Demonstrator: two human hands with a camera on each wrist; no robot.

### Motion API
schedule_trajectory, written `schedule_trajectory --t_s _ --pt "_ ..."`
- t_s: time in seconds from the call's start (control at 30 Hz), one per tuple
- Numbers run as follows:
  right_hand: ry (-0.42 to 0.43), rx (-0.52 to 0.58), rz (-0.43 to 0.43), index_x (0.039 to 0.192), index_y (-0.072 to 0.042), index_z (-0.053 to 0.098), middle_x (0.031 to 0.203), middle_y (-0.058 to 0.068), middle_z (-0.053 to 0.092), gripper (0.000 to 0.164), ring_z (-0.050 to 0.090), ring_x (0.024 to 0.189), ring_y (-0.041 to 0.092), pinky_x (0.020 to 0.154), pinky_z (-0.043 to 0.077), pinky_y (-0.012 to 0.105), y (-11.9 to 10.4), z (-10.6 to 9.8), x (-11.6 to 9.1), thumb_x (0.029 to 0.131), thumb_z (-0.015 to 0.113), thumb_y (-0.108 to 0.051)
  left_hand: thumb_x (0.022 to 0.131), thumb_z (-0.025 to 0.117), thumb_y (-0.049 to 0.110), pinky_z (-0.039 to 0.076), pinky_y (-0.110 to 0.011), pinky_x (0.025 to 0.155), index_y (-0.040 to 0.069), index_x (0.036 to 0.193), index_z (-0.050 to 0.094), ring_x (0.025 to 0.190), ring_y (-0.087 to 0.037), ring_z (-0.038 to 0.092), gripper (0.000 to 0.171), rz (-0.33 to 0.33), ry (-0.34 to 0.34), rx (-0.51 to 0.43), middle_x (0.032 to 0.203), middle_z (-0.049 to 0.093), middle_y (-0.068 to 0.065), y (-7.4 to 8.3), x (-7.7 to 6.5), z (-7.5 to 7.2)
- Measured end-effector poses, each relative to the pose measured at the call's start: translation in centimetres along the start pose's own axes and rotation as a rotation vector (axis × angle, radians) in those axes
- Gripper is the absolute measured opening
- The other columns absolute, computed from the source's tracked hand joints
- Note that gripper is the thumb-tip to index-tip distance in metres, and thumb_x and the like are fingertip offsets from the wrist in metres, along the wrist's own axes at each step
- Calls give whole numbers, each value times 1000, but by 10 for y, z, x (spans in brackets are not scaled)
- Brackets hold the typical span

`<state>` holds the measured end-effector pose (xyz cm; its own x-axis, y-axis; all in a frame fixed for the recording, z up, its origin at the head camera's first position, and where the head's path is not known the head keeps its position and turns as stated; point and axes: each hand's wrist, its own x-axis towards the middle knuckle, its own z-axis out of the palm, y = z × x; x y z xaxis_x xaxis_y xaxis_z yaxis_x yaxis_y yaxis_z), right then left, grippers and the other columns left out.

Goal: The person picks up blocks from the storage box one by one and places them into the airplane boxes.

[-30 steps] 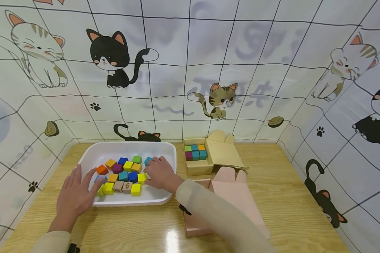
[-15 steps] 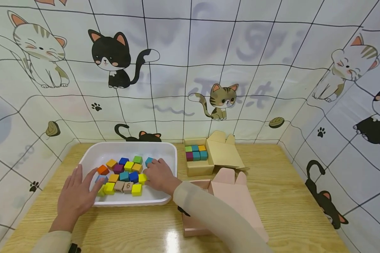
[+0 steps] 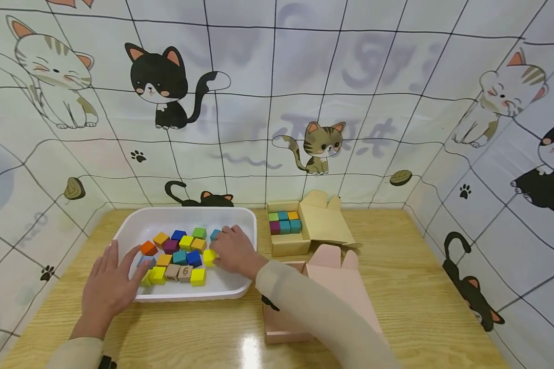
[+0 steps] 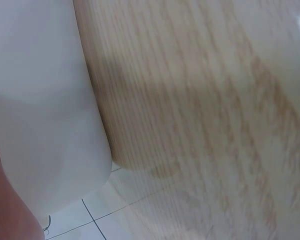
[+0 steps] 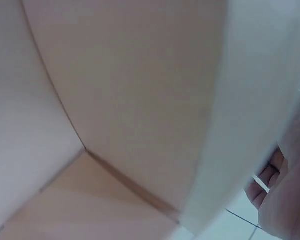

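In the head view, a white tray [image 3: 134, 225] holds several small coloured wooden cubes, including an orange-red cube [image 3: 148, 248] and a plain wood cube [image 3: 185, 273] marked 6. My left hand [image 3: 112, 283] rests over the tray's left front rim, fingers spread, its thumb near a light blue cube [image 3: 146, 261]. At the right end of the tray, my right hand [image 3: 235, 252] has its fingers bent down, pinching a yellow cube [image 3: 209, 258] at its right side. A teal cube [image 3: 215, 234] lies beside its fingertips. My right fingertips are partly hidden behind the hand.
Right of the tray, a yellow cardboard box [image 3: 290, 248] with its lid folded back holds several cubes. A pink cardboard box [image 3: 288, 335] stands open in front of it, partly under my right forearm. Cat-print cloth [image 3: 244, 113] walls the wooden table [image 3: 203, 333] at back and sides.
The yellow cube at my right hand has shifted slightly right and away, and turned a little. The pink box has slid slightly left under my right forearm. My left hand stays in place.
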<state>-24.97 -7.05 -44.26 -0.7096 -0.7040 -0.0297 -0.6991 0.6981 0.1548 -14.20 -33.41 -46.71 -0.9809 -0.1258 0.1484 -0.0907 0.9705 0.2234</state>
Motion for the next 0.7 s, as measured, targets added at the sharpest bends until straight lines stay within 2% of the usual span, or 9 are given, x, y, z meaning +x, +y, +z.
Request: schedule_trajectory --t_s 0.17,0.33,0.47,0.7 --pt "30 -5 20 115 -37 61 104 -11 57 36 42 94 12 84 36 27 13 -13 -7 83 57 -53 92 25 60 2 -63 109 11 141 30 137 -47 -5 70 -7 -8 3 150 -1 -29 0 0 1" --pt "62 8 39 116 -36 61 102 -10 58 37 43 96 12 90 37 29 33 -21 -14 83 58 -52 92 26 60 -4 -62 110 10 141 30 137 -47 -6 70 -17 -13 3 150 -2 -29 1 1 2" --pt "85 63 71 118 -34 61 103 -9 59 38 44 97 12 95 38 32 55 -29 -22 83 59 -50 92 26 60 -4 -62 110 10 141 29 137 -47 -6 70 -14 -16 2 149 -2 -29 1 1 2" --pt "129 117 128 121 -29 60 100 -7 59 39 45 94 16 89 39 35 97 -41 -43 85 59 -45 92 24 59 -3 -63 109 11 142 29 137 -47 -6 69 5 -19 6 149 -2 -30 -1 1 2"
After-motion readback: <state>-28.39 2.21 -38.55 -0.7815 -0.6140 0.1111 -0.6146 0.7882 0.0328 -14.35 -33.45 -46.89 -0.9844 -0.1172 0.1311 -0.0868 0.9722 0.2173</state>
